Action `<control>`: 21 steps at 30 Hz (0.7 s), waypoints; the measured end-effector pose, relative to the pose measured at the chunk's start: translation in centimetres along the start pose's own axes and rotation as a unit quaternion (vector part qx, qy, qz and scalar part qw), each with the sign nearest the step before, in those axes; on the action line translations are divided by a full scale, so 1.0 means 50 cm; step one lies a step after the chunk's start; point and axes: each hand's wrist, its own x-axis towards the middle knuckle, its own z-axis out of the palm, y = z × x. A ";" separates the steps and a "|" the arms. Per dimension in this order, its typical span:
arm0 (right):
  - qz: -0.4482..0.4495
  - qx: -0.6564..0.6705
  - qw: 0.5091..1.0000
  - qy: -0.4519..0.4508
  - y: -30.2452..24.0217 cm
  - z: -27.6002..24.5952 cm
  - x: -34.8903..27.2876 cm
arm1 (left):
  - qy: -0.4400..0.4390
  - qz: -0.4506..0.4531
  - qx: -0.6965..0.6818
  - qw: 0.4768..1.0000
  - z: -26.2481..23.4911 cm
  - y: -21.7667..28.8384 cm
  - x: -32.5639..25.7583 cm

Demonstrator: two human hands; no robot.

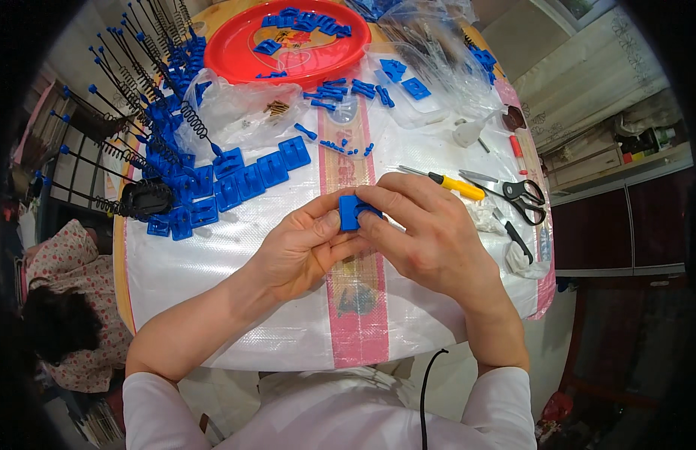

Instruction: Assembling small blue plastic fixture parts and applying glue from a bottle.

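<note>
Both my hands meet over the middle of the table, around a small blue plastic block (349,213). My left hand (307,236) pinches the block's left side between thumb and fingers. From the right, my right hand (419,225) closes its fingers on the block's other side and covers part of it. Left of my hands lies a row of square blue plastic bases (250,180). Beyond them sit a single blue bar-shaped piece (306,132) and a scatter of tiny blue bits (346,145).
A red basin (213,56) with blue parts stands at the back. Finished-looking spring-and-rod pieces (149,112) crowd the left. A plastic bag (235,112) holds brass-coloured pins (277,109). At right lie a yellow-handled screwdriver (462,187), black scissors (524,199) and a red marker (517,156).
</note>
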 end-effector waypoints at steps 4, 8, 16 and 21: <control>-0.001 0.000 1.000 0.003 0.000 0.000 -0.001 | -0.004 0.001 -0.001 1.000 0.000 -0.001 0.000; -0.003 -0.003 1.000 0.004 0.001 0.001 0.000 | -0.006 0.001 -0.007 1.000 0.000 -0.001 -0.001; -0.003 -0.006 1.000 0.002 0.000 0.000 0.000 | -0.003 0.004 -0.011 1.000 0.000 -0.001 -0.001; 0.003 -0.006 1.000 -0.002 -0.001 0.000 0.000 | 0.000 -0.002 -0.013 1.000 0.001 0.000 0.000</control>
